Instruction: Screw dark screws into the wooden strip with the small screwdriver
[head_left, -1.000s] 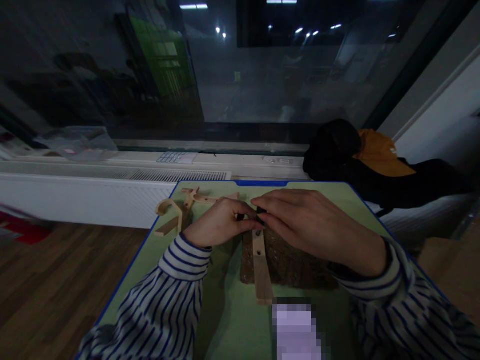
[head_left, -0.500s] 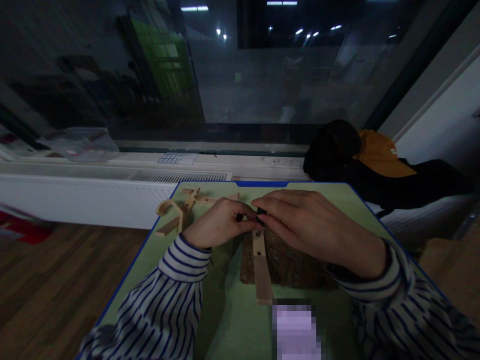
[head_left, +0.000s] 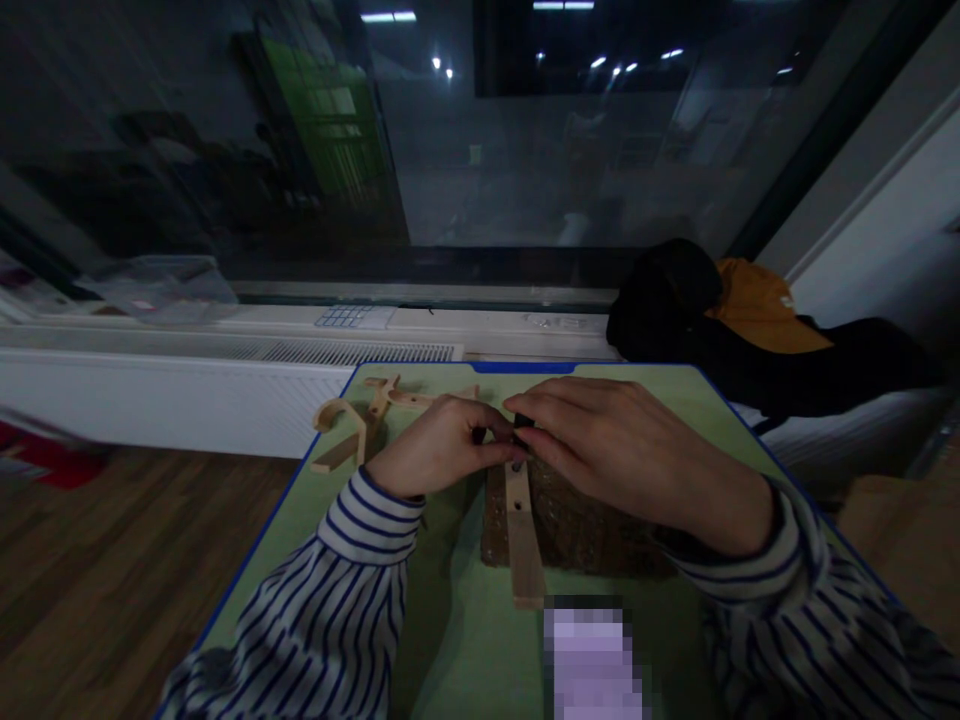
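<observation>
My left hand (head_left: 442,447) is pinched at the far end of a pale wooden strip (head_left: 523,540) with drilled holes. What lies between its thumb and finger is hidden. My right hand (head_left: 626,455) meets it from the other side, its fingertips closed around a small black piece (head_left: 523,424) whose kind I cannot make out. The strip lies on a dark brown board (head_left: 592,535), its near end sticking out past the board's front edge. Left of my left hand are more wooden parts: a curved hook (head_left: 341,410) and several strips joined crosswise (head_left: 381,398).
The green table (head_left: 442,640) has a blue edge. A pixelated lilac rectangle (head_left: 596,665) covers something at the front. Behind stand a white radiator (head_left: 180,390) and a sill with a clear plastic box (head_left: 161,290). At right lie an orange cap (head_left: 772,310) and black cloth (head_left: 877,365).
Almost nothing differs. Both hands stay at the strip's far end, with only a slight shift of the fingertips.
</observation>
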